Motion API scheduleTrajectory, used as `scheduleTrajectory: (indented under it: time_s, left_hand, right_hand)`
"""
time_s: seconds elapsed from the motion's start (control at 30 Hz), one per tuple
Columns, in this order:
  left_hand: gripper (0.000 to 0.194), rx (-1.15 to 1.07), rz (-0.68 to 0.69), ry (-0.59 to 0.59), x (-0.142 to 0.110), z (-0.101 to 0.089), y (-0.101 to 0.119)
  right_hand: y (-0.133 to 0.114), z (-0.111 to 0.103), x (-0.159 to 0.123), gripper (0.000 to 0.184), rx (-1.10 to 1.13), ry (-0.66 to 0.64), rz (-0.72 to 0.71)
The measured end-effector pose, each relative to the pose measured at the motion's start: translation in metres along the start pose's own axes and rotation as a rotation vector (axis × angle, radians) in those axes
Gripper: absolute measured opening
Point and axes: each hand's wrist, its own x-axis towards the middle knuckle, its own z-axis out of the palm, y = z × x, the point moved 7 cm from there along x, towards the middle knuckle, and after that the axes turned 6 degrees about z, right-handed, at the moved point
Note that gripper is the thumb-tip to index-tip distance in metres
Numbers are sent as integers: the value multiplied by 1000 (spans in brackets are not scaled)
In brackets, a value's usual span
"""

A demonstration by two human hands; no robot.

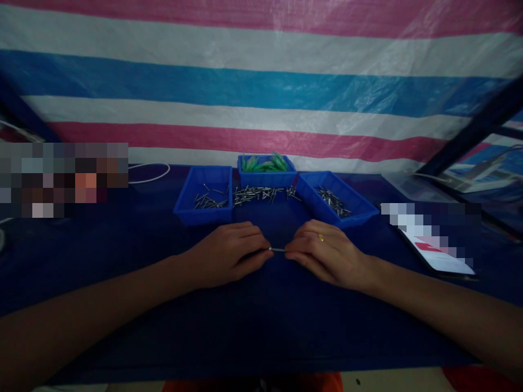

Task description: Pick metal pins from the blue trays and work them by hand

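Between my two hands runs a thin metal pin (278,250), lying nearly level above the dark blue tabletop (253,316). My left hand (232,251) pinches its left end between thumb and fingertips. On the other end, my right hand (327,251) is closed in a similar pinch, with a ring on one finger. Just beyond the hands lies a loose pile of thin metal pins (261,194). A left blue bin (200,218) holds several such pins, and a right blue bin (355,218) holds more of them.
At the back stands a third blue bin (267,178) with green pieces (265,163) in it. A phone (439,256) lies at the right. A white cable (157,173) curves at the left rear. Striped plastic sheeting (261,87) hangs behind the table.
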Motion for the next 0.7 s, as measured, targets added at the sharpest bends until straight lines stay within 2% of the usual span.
scheduleTrajectory:
  time_s: [0.2,0.47,0.7]
  left_hand:
    - [21,2,-32,23,-2,0,-4]
    - [14,96,56,126,-5,-8,-1]
    - [8,152,150,176,-5,-12,9]
  right_hand:
    - [0,1,1,4,2,-24,-15]
    - [-2,8,0,8,55,-111,-34]
    - [-2,16,-2,17,-6,-195,-83]
